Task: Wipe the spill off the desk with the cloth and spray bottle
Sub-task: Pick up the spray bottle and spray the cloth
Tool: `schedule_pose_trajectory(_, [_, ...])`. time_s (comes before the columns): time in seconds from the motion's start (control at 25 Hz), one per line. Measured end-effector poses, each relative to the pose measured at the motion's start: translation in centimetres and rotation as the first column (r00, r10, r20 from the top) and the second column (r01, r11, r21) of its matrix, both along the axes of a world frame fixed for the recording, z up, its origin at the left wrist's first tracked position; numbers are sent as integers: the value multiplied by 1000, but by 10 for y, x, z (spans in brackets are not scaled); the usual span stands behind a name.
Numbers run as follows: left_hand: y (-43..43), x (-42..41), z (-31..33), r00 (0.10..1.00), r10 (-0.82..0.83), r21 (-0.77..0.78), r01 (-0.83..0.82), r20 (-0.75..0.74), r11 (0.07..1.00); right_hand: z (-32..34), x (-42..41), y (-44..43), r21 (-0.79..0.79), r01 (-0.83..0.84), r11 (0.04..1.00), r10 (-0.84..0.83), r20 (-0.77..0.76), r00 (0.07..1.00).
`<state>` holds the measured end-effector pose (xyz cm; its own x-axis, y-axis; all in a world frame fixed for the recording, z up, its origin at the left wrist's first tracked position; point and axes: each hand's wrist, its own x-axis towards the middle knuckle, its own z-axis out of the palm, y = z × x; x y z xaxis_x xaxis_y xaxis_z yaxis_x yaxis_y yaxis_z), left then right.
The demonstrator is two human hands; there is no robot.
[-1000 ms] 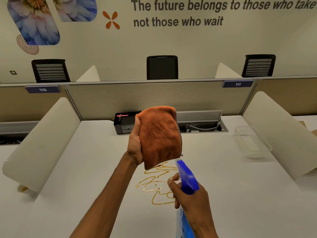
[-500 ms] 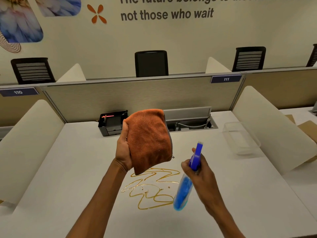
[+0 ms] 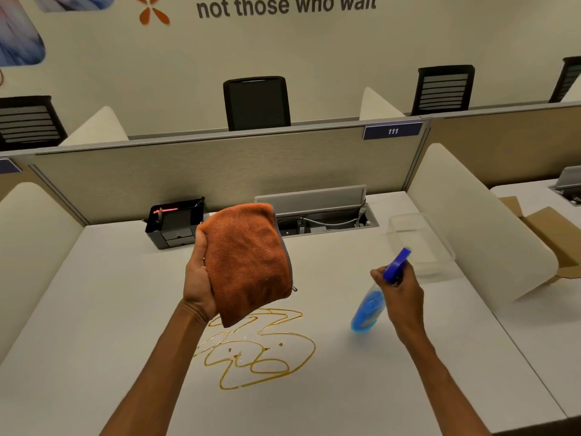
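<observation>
The left hand [image 3: 197,280] gripped a folded orange cloth [image 3: 248,262] above the amber spill [image 3: 256,349] on the white desk [image 3: 110,309]. The right hand [image 3: 401,291] clasped a tilted blue spray bottle [image 3: 375,297], right of the spill.

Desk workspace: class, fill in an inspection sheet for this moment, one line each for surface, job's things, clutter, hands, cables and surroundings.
Surface: white desk carries an unwiped amber spill.
Job's things: orange cloth held above the spill; blue spray bottle tilted, to the spill's right.
Clutter: black organiser; clear container.
Hands: left hand grips the cloth; right hand grips the bottle.
Cables: white cable in the open desk tray.
Surroundings: partition, black chairs behind it.
</observation>
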<state>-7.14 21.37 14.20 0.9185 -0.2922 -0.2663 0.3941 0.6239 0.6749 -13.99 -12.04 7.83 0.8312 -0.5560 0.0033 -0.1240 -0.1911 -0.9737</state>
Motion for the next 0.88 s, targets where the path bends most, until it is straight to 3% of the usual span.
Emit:
schedule_pose_trajectory(0.44, [-20, 11, -8, 995, 85, 94, -80, -49, 992, -40, 41, -146, -72, 225, 972, -227, -28, 973])
schedule_pose_trajectory(0.88, [-29, 18, -15, 995, 85, 78, -81, -55, 994, -57, 61, -182, -126, 242, 962, -248, -28, 968])
